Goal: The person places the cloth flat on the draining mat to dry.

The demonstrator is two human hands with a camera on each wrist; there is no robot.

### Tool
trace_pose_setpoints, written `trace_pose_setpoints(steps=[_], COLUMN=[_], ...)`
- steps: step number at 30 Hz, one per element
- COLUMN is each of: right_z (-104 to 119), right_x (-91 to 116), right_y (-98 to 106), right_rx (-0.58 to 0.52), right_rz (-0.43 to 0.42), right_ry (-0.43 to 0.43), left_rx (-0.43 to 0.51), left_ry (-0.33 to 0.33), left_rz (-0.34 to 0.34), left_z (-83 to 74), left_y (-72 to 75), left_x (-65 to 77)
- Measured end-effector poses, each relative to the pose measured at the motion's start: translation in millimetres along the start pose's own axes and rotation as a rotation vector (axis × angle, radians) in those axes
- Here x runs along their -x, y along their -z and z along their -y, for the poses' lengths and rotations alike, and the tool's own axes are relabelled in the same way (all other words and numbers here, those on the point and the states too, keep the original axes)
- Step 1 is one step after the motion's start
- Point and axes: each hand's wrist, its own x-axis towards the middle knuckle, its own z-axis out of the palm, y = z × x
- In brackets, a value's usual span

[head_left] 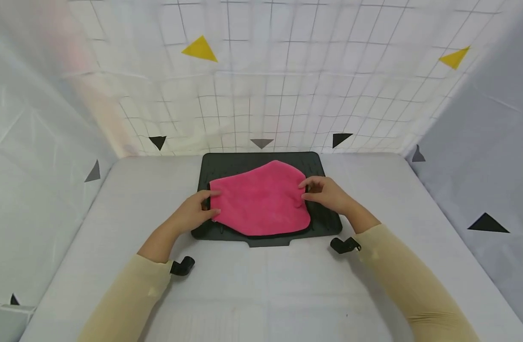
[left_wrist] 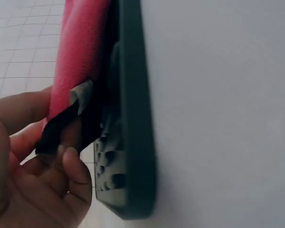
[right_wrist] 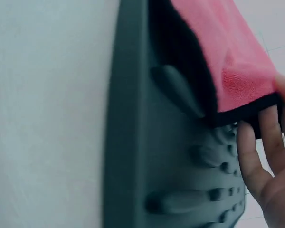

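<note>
Pink cloth (head_left: 261,202) held out over a dark tray (head_left: 216,164) on a white bench (head_left: 227,294), seen from left to right. The left end of the cloth is brought near the left rim of the tray, the middle is spread broadly across it, and the right end lies inside the right rim, with some bare tray beyond. The spreading may be judged largely achieved; the letting-go is not yet done, since both ends are held. Whether the middle of the cloth rests on the tray cannot be told, though its front edge is shown raised above the tray in both wrist views.

At left, the grip of the left hand (head_left: 192,211) is closed to the thickness of the fabric: the left end is pinched, with digits on both faces of the cloth and a pale label (left_wrist: 81,93) exposed beside them. At right, the grip of the right hand (head_left: 330,194) is likewise nearly closed — the right end is pinched, with its black border (right_wrist: 247,111) passing between a digit on the pink face and the fingers beneath. A slight pucker is raised in the cloth near this hand. Below the held edge, the ridges (right_wrist: 185,202) of the tray are left uncovered. At each cuff, a small black device is carried: one left (head_left: 182,266), one right (head_left: 345,245).
</note>
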Motion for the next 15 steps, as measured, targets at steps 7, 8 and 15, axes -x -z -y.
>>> trace_pose_setpoints(steps=[7, 8, 15], right_z=[6.4, 5.8, -4.5], right_x=[2.2, 2.4, 1.4], right_y=[17.9, 20.6, 26.9], right_rx=[0.001, -0.004, -0.003], right_rz=[-0.083, -0.088, -0.109], right_ry=[-0.105, -0.106, -0.116], left_rx=[-0.027, -0.028, -0.004], left_ry=[-0.025, -0.024, -0.028], left_rz=[-0.084, -0.087, -0.093], left_z=[-7.1, -8.1, -13.9], left_y=[6.6, 7.1, 5.4], left_x=[-0.6, -1.0, -8.6])
